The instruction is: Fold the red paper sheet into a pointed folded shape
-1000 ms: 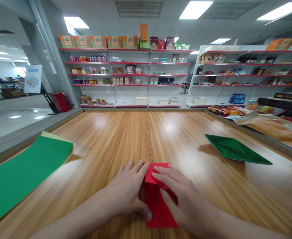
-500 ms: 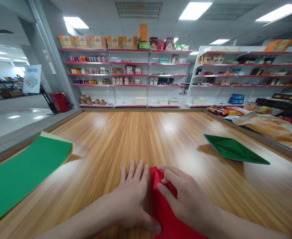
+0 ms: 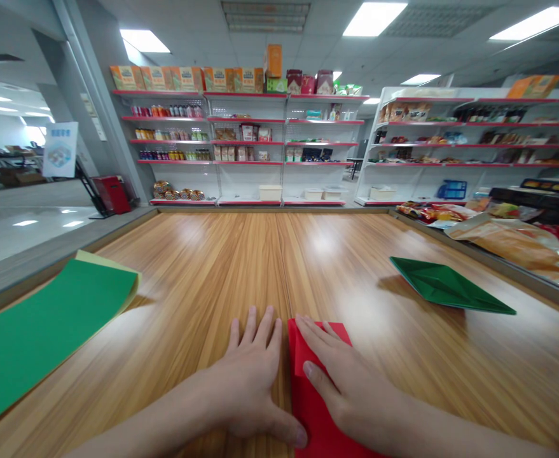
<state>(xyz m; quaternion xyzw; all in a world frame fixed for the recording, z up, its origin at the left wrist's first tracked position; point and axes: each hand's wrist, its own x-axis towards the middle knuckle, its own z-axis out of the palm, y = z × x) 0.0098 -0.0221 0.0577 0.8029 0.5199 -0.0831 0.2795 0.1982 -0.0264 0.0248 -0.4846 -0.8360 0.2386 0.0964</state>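
A sheet of red paper (image 3: pixel 310 413) lies on the wooden table just right of centre, its far end folded over into a flap (image 3: pixel 303 350). My right hand (image 3: pixel 343 375) rests flat across that flap, fingers stretched out and pressing on it. To the left, my left hand (image 3: pixel 253 378) is spread on the wood with its thumb touching the red paper's left edge. A folded dark green paper piece (image 3: pixel 451 285), pointed at both ends, sits to the right, apart from both hands.
Flat green paper (image 3: pixel 60 324) with a curled, yellowish-backed end lies on the left of the table (image 3: pixel 222 254). Snack packages (image 3: pixel 522 242) line the right edge. Stocked shelves (image 3: pixel 248 143) stand beyond the table.
My right hand has gone from pinching the red paper's folded end to lying flat on it, and the flap now lies down. The left hand stays in place.
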